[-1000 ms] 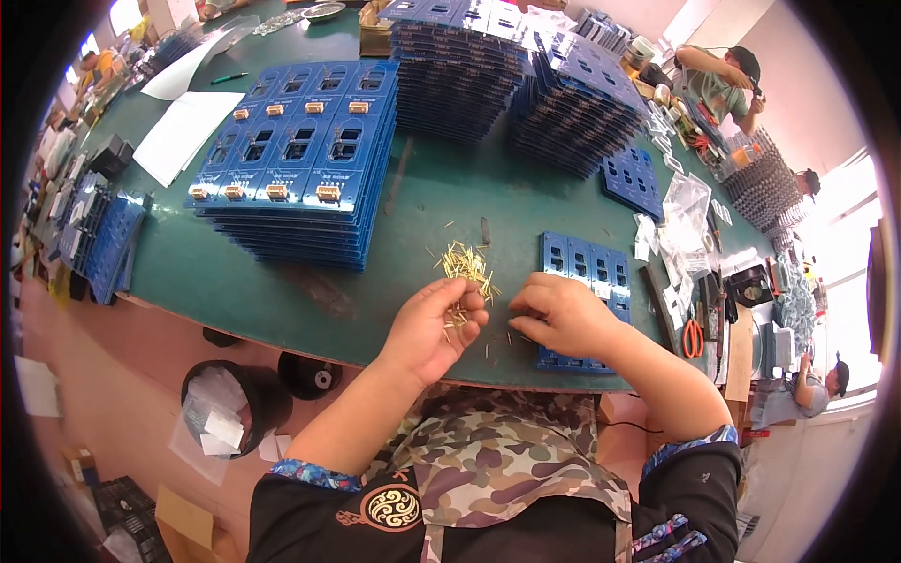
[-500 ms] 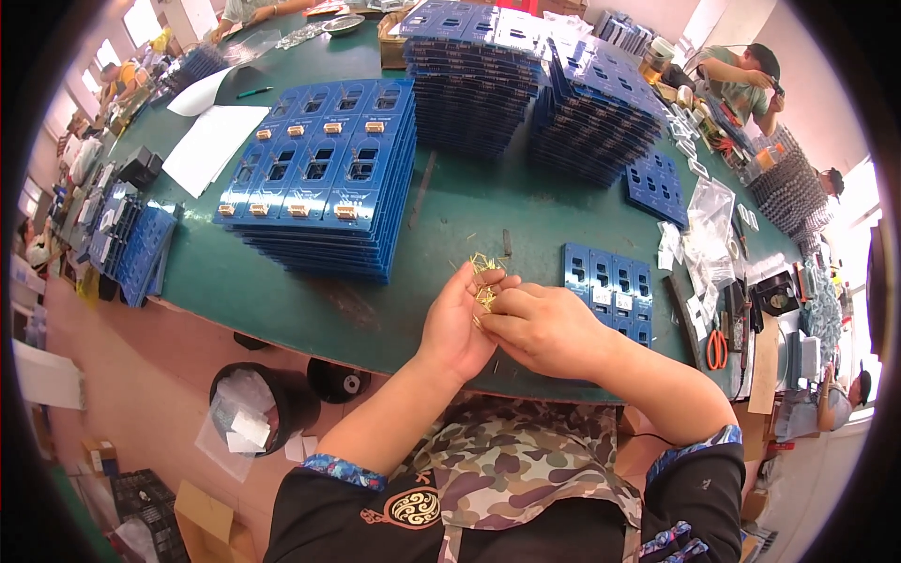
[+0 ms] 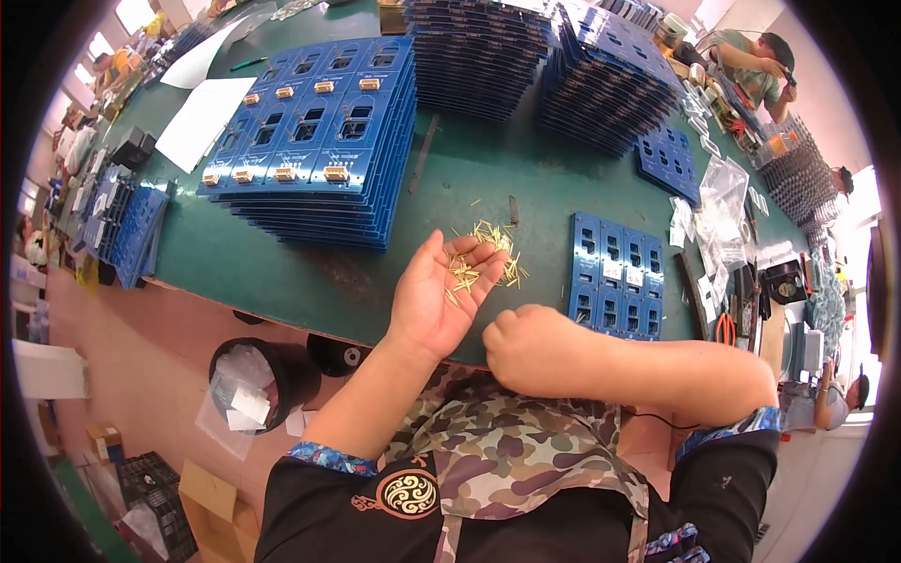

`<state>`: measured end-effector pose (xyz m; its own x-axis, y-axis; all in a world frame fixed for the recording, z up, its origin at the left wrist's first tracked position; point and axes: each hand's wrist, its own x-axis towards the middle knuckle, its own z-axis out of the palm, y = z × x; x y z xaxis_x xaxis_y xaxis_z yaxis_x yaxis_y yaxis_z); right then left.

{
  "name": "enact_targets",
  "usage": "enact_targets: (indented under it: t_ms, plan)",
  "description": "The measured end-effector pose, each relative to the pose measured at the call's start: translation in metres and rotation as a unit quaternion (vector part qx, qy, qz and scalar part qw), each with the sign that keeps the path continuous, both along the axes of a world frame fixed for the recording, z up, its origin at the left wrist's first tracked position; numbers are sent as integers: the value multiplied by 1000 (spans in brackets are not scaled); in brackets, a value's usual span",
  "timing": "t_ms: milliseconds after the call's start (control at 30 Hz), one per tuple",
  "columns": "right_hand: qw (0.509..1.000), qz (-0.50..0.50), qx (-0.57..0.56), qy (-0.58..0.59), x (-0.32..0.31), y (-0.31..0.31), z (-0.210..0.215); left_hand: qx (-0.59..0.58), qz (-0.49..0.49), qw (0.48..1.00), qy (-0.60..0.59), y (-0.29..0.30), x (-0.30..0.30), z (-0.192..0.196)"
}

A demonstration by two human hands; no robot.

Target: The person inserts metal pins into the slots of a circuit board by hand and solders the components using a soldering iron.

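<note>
"Two bare hands show in the head view, the only one. How do their fingers stand?"

"The left hand (image 3: 434,302) lies palm up, fingers side by side and slightly bent, thumb apart, cradling loose gold-coloured pins (image 3: 460,276). The right hand (image 3: 533,349) is curled in just beside it, knuckles up; its fingertips are hidden, so whether it pinches a pin cannot be told."

"And other pins?"

"A scattered pin pile (image 3: 486,231) lies on the green worktable (image 3: 544,239), just beyond the left fingers. A blue circuit-board panel (image 3: 587,270) lies flat to the right; a tall stack of blue circuit boards (image 3: 314,127) with cream connectors (image 3: 337,174) stands to the left."

"What makes for good handling of such pins?"

"Probably a level, cupped palm, with the pins in a thin layer so that one separates easily. A tilt toward the fingertips could spill them. Pinching each by its middle, lightly, should avoid bending it."

"Can any writing be read?"

"None reliably. The panel bears small white stickers (image 3: 612,269) with marks too tiny to make out, and the print on the stacked boards is likewise too small. No brand can be told."
</note>
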<state>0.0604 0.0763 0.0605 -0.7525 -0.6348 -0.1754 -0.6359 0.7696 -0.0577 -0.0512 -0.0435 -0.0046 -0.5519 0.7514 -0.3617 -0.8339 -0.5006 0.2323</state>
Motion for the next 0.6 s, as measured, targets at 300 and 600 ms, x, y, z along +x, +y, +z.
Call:
enact_targets:
  t_ms: [300, 600]
  plan:
    - [942, -9, 208, -262, -25, -48, 11, 26, 8, 1000, 11, -7, -3, -3]
    - [965, -248, -44, -67, -31, 28, 8, -22, 7, 1000, 12, -11, 3, -4]
